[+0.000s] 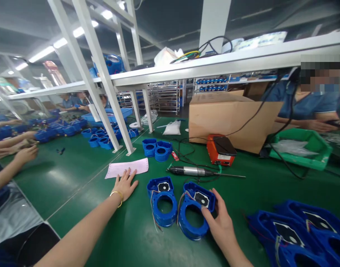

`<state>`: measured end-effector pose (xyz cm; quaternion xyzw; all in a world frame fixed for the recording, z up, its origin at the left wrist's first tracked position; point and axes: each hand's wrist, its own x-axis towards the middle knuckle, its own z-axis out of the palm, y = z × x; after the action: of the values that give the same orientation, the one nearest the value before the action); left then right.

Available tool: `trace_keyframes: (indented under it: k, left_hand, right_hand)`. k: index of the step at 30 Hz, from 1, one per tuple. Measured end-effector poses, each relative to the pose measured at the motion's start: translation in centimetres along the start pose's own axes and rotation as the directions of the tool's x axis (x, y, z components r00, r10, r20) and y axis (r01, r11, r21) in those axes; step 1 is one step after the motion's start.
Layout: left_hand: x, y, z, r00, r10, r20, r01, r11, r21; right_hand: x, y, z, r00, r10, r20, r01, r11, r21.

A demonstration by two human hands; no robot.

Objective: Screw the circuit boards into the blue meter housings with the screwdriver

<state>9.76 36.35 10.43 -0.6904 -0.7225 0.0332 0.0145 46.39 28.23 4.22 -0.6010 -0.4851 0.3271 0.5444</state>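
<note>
My left hand, a gold bangle at its wrist, lies flat with fingers spread on the near edge of a pink sheet of paper with punched edges. My right hand grips the right side of a blue plastic housing, thumb on top and fingers around the outer wall. That housing has a round opening, a black-and-white square part and thin wires. Just left of it lies a similar blue housing, touched by neither hand. Beyond both lies an electric screwdriver with a long thin bit.
An orange power box with cables stands before a cardboard box. More blue housings lie at right, others beyond the paper. A green bin holds plastic bags. Metal posts carry a shelf. Co-workers' hands are at left.
</note>
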Motion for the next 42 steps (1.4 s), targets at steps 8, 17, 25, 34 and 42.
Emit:
trace_keyframes:
  k: [8, 17, 25, 34, 42]
  left_hand:
    - [-0.1, 0.0, 0.3, 0.999, 0.010, -0.039, -0.012, 0.998, -0.064]
    - [0.0, 0.2, 0.5, 0.986, -0.002, -0.166, -0.026, 0.986, -0.164]
    - [-0.8, 1.5, -1.3, 0.943, 0.064, -0.327, -0.209, 0.879, -0.429]
    - [-4.7, 6.6, -4.2, 0.888, 0.397, -0.231, -0.448, 0.635, -0.630]
    - [-5.3, 3.5, -4.3, 0.868, 0.420, -0.266, -0.478, 0.560, -0.677]
  right_hand:
    - [0.4, 0.1, -0.2, 0.999, 0.039, 0.014, -0.040, 0.996, 0.075]
    - [1.1, 0.1, -0.3, 1.000, -0.008, 0.003, 0.008, 0.999, 0.036]
    - [0.9, -0.4, -0.1, 0.999, -0.036, 0.013, 0.036, 0.999, -0.005]
    - [-1.8, -2.4, 0.5, 0.999, -0.026, 0.038, 0.031, 0.991, -0.129]
    - [-7.8, -3.9, 1.2, 0.996, 0.063, 0.058, -0.045, 0.963, -0.266]
